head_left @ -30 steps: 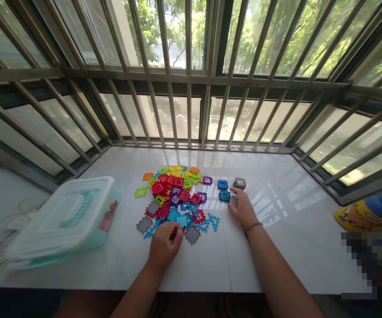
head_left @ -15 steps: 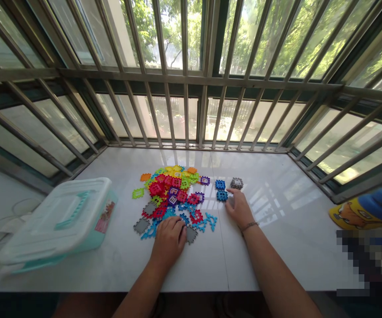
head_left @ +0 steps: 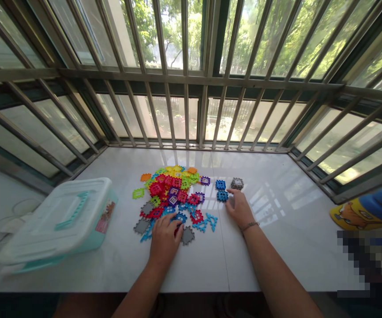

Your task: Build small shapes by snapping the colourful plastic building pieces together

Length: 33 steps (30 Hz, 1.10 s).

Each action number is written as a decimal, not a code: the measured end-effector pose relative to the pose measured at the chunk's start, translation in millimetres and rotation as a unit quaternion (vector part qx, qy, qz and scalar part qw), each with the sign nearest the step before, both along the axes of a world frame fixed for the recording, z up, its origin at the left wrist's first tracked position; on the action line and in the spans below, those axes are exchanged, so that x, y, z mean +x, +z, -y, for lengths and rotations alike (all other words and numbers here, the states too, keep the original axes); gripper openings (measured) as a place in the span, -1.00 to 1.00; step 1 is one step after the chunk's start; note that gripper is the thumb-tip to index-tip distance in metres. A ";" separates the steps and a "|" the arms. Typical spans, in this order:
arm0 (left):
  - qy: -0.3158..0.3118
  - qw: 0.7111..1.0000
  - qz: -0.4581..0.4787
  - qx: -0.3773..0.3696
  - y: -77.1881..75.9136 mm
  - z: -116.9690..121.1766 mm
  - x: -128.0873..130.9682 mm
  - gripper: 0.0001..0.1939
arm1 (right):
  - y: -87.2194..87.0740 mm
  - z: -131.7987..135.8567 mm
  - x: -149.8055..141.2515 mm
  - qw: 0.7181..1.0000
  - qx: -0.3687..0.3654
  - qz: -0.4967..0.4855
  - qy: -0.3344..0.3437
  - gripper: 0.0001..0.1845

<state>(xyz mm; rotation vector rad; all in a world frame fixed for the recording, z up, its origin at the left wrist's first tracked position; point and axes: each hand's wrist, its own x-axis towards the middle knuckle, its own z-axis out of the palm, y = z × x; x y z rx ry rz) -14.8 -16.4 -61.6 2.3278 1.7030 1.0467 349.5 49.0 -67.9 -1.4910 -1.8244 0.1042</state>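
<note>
A heap of colourful interlocking plastic tiles [head_left: 173, 191] lies on the white marble ledge [head_left: 277, 221]. My left hand [head_left: 164, 238] rests at the heap's near edge, fingers curled over a few red and blue tiles beside a grey tile [head_left: 188, 235]. My right hand [head_left: 240, 207] lies flat with fingers spread, its fingertips next to two blue tiles [head_left: 221, 190] and a grey tile cube [head_left: 237, 183] set apart to the right of the heap.
A pale teal storage box with a white lid [head_left: 60, 221] stands at the left. Metal window bars [head_left: 191, 88] enclose the ledge on three sides. A yellow and blue object [head_left: 366, 210] lies at the far right.
My left hand has slid slightly forward into the near edge of the heap. My right hand has stayed by the blue tiles.
</note>
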 end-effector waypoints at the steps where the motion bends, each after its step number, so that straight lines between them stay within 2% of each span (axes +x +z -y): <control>1: -0.002 1.000 0.006 -0.001 0.0 -0.9 -0.6 -0.86 | 0.1 0.0 -0.2 1.000 0.001 0.001 -0.001 -0.49; 8: -0.011 0.999 0.021 -0.025 -7.6 -5.5 -2.6 -0.92 | 1.1 0.6 -0.8 1.000 0.005 0.001 -0.002 -0.51; 12: 0.005 0.999 0.022 -0.043 -11.2 -6.0 -2.2 -0.84 | 2.0 1.0 -1.5 1.000 0.006 0.003 -0.003 -0.51; 19: 0.013 0.998 0.034 -0.049 -1.9 -3.8 1.4 -0.93 | 2.4 1.0 -1.8 1.000 0.007 0.004 -0.002 -0.51; 24: 0.009 0.998 0.041 -0.041 0.1 -2.2 0.6 -0.91 | 2.1 0.8 -1.1 1.000 0.006 0.004 0.000 -0.51; 28: -0.001 0.999 0.031 -0.010 -3.6 0.7 -0.6 -0.82 | 0.9 0.5 -0.9 1.000 0.011 0.000 -0.001 -0.50; 33: -0.041 0.996 0.045 0.065 -3.1 2.5 -0.8 -0.70 | 0.4 0.1 -1.3 1.000 0.020 -0.001 0.002 -0.50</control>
